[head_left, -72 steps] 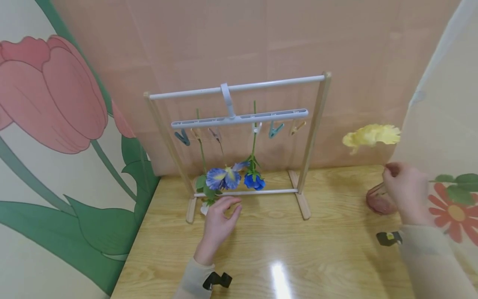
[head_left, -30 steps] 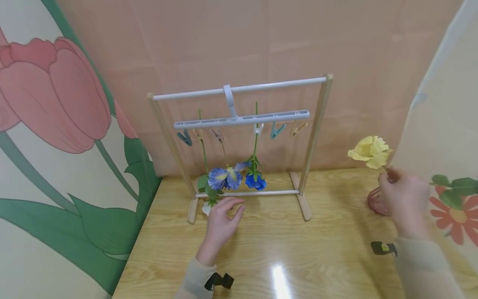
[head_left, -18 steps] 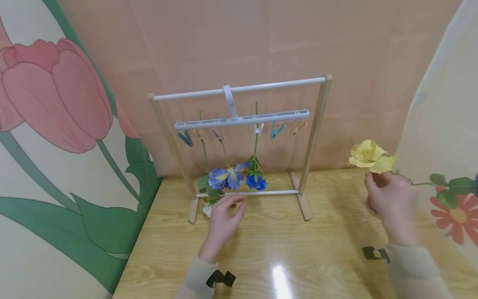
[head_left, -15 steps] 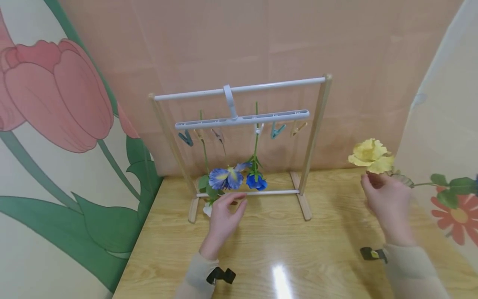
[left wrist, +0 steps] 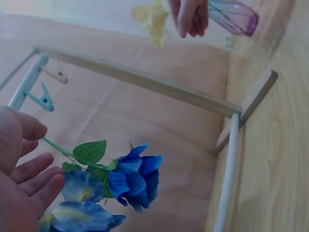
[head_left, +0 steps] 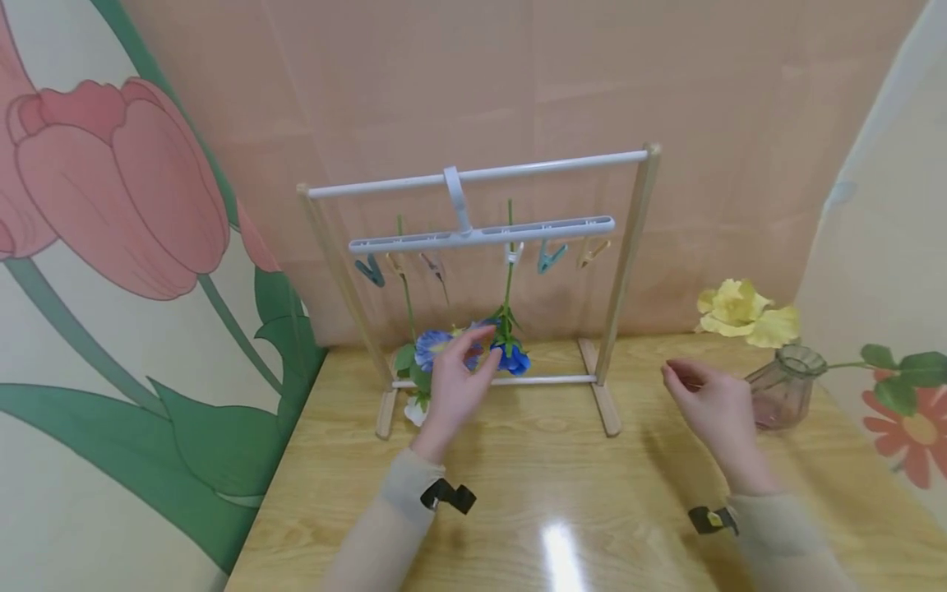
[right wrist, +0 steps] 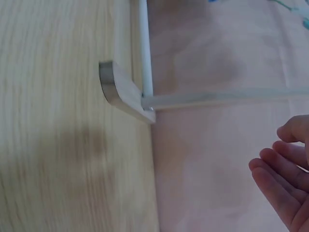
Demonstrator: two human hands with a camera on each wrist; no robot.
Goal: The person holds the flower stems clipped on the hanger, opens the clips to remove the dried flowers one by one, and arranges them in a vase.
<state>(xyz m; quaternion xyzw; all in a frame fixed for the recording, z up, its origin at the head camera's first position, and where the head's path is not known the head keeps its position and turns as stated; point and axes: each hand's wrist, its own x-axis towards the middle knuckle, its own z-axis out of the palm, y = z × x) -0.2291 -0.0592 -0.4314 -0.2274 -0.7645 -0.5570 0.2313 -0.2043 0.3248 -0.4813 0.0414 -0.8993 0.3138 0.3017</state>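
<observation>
My left hand (head_left: 459, 390) is raised in front of the hanging flowers, its fingers loosely bent with nothing held. In the head view it overlaps the blue-purple iris (head_left: 431, 349), and its fingertips are right by the blue rose (head_left: 514, 359). Both blooms hang upside down from clothespins on a white hanger (head_left: 533, 233); the left wrist view shows the rose (left wrist: 135, 179) beyond the fingers. My right hand (head_left: 713, 415), also holding nothing, hovers left of a pinkish glass vase (head_left: 787, 395). The yellow flower (head_left: 743, 312) leans over the vase's left side.
A rack with wooden posts (head_left: 629, 263) carries the hanger. Teal (head_left: 550, 259) and yellow (head_left: 592, 255) clothespins hang at its right end. A white flower (head_left: 416, 409) hangs low at left. A leafy stem (head_left: 898, 374) reaches right from the vase.
My right hand has let go of the yellow flower, now at the vase, and moved left and down. My left hand has risen toward the iris and blue rose.
</observation>
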